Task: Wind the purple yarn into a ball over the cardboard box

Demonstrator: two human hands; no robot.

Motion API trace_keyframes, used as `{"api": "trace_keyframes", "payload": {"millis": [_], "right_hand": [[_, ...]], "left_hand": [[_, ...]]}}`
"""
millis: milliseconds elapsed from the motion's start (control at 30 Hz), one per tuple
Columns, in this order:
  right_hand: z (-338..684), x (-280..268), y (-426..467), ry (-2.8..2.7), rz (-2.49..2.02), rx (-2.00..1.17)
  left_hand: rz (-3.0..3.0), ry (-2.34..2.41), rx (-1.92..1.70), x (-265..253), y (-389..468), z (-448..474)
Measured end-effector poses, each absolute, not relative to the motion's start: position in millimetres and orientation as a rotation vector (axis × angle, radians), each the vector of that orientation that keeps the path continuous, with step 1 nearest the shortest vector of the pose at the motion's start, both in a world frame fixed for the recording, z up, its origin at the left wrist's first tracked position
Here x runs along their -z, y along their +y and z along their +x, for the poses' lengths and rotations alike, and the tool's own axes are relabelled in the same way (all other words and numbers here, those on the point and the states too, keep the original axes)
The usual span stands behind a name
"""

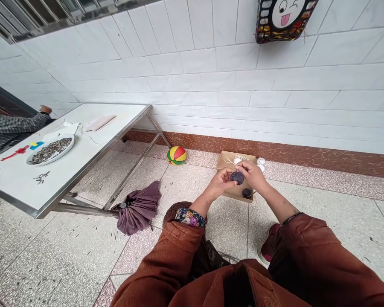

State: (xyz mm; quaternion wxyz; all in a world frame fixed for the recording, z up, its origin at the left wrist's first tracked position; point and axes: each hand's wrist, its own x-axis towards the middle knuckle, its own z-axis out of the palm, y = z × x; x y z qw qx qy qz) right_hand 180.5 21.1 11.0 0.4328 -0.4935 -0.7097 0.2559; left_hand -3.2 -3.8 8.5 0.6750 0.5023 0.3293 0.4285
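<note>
Yarn ball (pixel 237 178), likely light, soft, best held round its middle; left hand (pixel 221 182) and right hand (pixel 252 173) pinch it between fingertips

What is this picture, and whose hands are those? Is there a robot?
No robot shows here. These are a person's own bare hands, and the camera sits on that person's head, looking forward and down. The left hand holds a dark ball of yarn, and the right hand touches it. Below, on the floor, an open cardboard box has a white ball and another dark ball in it. On the white table off to the left is a plate of what look like seeds.
</note>
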Motion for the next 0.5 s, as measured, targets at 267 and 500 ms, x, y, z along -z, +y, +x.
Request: {"api": "trace_keyframes", "payload": {"millis": [267,500], "right_hand": [[169.6,2.6,-13.9,-1.939,-1.152,-0.912],[184.4,-24.2,6.4,-1.613,-1.169,-0.933]], "left_hand": [[1.044,1.000,-1.303,-3.1,13.0,-1.9],[1.165,0.891,-1.034,-7.6,1.3,1.1]]}}
